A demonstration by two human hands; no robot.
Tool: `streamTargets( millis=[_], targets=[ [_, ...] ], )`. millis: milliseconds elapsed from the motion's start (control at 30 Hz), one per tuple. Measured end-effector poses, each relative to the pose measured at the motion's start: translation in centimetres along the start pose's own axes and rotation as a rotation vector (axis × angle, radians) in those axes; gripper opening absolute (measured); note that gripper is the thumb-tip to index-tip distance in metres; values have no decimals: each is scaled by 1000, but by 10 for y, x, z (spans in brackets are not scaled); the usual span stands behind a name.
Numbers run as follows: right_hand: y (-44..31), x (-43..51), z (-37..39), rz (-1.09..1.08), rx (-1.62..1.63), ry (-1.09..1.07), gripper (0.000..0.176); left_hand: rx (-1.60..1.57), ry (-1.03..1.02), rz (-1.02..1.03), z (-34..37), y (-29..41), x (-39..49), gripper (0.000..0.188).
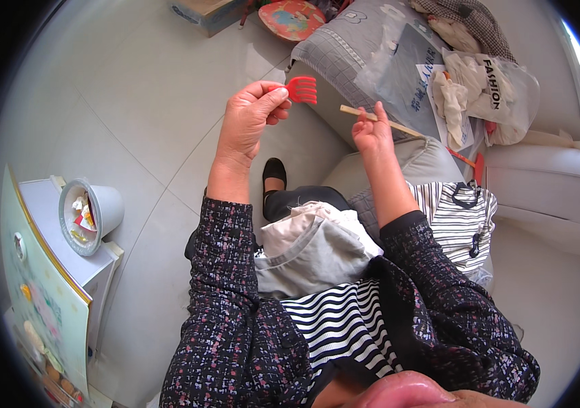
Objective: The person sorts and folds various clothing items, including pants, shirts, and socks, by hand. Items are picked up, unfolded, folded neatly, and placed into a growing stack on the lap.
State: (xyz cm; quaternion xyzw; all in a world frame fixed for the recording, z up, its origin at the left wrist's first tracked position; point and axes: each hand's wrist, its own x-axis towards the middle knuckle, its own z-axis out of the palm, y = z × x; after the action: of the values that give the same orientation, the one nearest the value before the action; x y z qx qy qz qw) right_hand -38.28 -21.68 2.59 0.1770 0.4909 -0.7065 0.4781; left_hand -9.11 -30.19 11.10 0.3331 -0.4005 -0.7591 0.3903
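My left hand [257,109] pinches a small red plastic rake-shaped piece [302,90] with curved tines pointing right, like the head of a back scratcher. To the right, my right hand [373,131] holds a thin wooden stick [404,128] between its fingers, one finger raised. The stick's bare end points toward the red piece, a short gap apart. Its far end slants down to the right, where it turns red near a flat red part [479,169]. Grey and white cloth [315,250] lies bunched on my lap, below both hands.
A striped shirt [453,219] lies on the seat at my right. Plastic bags [504,97] and clothes cover the grey quilted sofa [341,46]. On a white cabinet [47,204] at left is a waste bin [111,206] with scraps. A cardboard box [208,15] stands farther off.
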Motion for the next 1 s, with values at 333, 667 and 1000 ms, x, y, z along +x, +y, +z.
streamTargets(
  millis=[333,667,1000],
  targets=[
    [-13,-39,27,-543,-44,-129,10,-196,-11,150,6,3,-1,12],
    [22,-127,73,-790,-344,-579,15,59,-198,-42,-1,8,-3,18],
    [32,-157,85,-785,-540,-783,15,167,-274,-26,-8,17,-7,17]
  ],
)
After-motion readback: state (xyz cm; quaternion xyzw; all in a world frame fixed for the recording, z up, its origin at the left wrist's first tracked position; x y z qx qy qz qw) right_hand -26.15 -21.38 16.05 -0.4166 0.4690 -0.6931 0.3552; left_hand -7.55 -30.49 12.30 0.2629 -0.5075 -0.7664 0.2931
